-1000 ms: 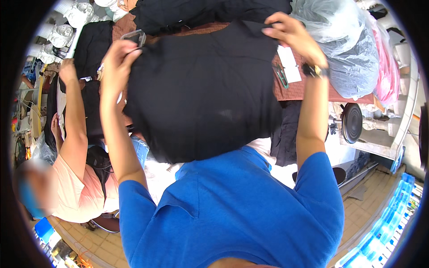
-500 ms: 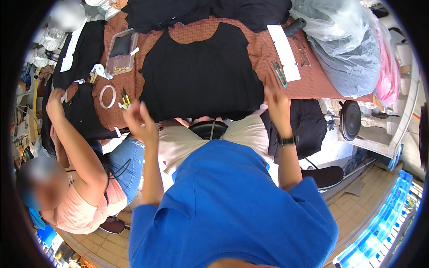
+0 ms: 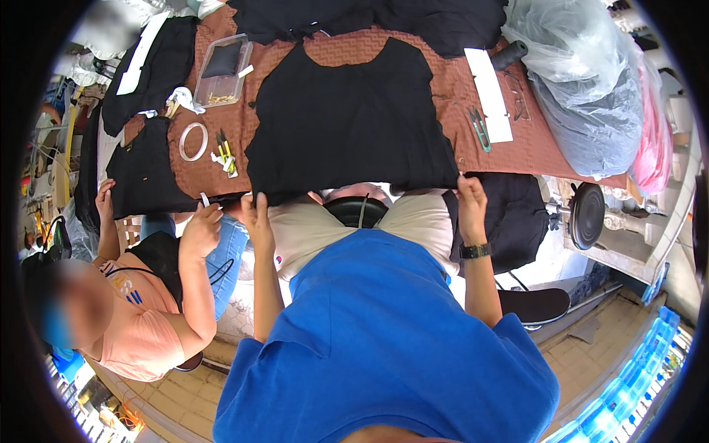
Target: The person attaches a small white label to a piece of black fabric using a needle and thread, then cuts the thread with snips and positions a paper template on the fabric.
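A black sleeveless garment piece (image 3: 351, 122) lies spread flat on the brown cloth-covered table, its scooped neckline pointing away from me and its straight hem along the near edge. My left hand (image 3: 258, 227) pinches the hem's left corner. At the opposite corner, my right hand (image 3: 471, 205), with a dark watch on the wrist, has its fingertips closed on the fabric. Yellow-handled snips (image 3: 225, 155) lie left of the garment piece, beside a clear ring (image 3: 193, 142). Green thread snips (image 3: 478, 130) are to its right, next to a white paper strip (image 3: 489, 96).
At the left sits a co-worker (image 3: 155, 325), hands at another black fabric piece (image 3: 140, 170). A clear plastic box (image 3: 220, 70) stands at the back left. A dark thread cone (image 3: 509, 55), eyeglasses (image 3: 520, 100) and a large plastic bag (image 3: 580, 96) occupy the right side.
Both my hands have come down onto the hem corners; the left one was raised and spread. The co-worker's arms have dropped toward the table's near edge. The view has shifted slightly.
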`<state>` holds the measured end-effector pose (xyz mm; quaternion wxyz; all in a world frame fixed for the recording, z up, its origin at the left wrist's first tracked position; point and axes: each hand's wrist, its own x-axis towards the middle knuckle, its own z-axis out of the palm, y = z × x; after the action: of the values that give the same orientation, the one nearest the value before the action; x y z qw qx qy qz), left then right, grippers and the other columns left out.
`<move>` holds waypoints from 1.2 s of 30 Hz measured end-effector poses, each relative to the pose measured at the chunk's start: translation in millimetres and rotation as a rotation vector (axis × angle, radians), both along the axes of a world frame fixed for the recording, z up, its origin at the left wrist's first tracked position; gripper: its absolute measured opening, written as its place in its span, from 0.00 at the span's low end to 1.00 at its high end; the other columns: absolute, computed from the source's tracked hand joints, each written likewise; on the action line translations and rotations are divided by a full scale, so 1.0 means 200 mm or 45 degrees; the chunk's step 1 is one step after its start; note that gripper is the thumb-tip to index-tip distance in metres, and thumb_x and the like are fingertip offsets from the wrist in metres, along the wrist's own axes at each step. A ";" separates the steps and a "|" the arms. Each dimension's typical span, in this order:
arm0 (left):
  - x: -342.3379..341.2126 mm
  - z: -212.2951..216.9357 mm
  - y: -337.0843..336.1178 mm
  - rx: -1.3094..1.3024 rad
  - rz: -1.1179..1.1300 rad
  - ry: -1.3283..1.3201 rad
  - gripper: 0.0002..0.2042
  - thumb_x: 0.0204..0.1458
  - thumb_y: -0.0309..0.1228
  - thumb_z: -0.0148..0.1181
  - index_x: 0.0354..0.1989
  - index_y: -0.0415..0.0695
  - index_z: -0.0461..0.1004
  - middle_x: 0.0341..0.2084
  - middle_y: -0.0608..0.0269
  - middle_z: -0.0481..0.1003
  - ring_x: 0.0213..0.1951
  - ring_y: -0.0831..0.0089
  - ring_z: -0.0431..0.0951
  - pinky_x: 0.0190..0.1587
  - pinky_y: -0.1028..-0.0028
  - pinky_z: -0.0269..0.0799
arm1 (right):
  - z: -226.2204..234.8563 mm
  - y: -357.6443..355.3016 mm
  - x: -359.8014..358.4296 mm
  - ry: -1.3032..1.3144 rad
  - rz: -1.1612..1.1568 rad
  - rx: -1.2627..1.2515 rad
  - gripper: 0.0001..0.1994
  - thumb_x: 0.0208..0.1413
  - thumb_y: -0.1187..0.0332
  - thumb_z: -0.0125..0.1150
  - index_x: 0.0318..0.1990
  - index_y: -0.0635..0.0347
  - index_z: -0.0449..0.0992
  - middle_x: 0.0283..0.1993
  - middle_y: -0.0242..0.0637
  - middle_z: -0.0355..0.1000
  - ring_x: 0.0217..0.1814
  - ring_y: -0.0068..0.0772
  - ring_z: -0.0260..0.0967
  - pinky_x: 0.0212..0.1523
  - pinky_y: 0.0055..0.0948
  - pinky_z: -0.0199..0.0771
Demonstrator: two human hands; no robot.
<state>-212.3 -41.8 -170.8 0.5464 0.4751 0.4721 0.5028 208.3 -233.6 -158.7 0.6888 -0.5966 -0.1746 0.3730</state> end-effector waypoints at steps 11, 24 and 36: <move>0.05 0.37 -0.17 0.167 0.333 1.155 0.08 0.58 0.20 0.63 0.40 0.36 0.69 0.32 0.57 0.71 0.33 0.69 0.70 0.39 0.73 0.68 | 0.22 -0.13 -0.04 -1.098 -0.296 -0.557 0.07 0.64 0.73 0.61 0.44 0.65 0.70 0.32 0.38 0.68 0.32 0.34 0.69 0.33 0.31 0.69; 0.82 0.38 0.98 0.656 0.067 1.576 0.11 0.61 0.29 0.58 0.50 0.38 0.73 0.47 0.44 0.74 0.49 0.42 0.79 0.49 0.51 0.76 | 0.15 1.12 0.15 -1.967 -0.098 -0.265 0.17 0.51 0.82 0.59 0.50 0.68 0.73 0.49 0.49 0.70 0.52 0.55 0.67 0.51 0.45 0.73; 0.82 0.39 1.24 0.991 0.128 1.652 0.10 0.60 0.25 0.58 0.44 0.37 0.65 0.42 0.40 0.73 0.37 0.40 0.81 0.39 0.51 0.79 | 0.24 1.32 0.34 -1.920 -0.368 -0.217 0.13 0.53 0.82 0.59 0.45 0.62 0.70 0.42 0.52 0.73 0.45 0.59 0.72 0.46 0.51 0.72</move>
<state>-48.2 205.7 -93.1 -0.0716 0.8120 0.5086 0.2771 276.3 29.9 -110.4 0.3772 -0.7572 -0.4876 -0.2158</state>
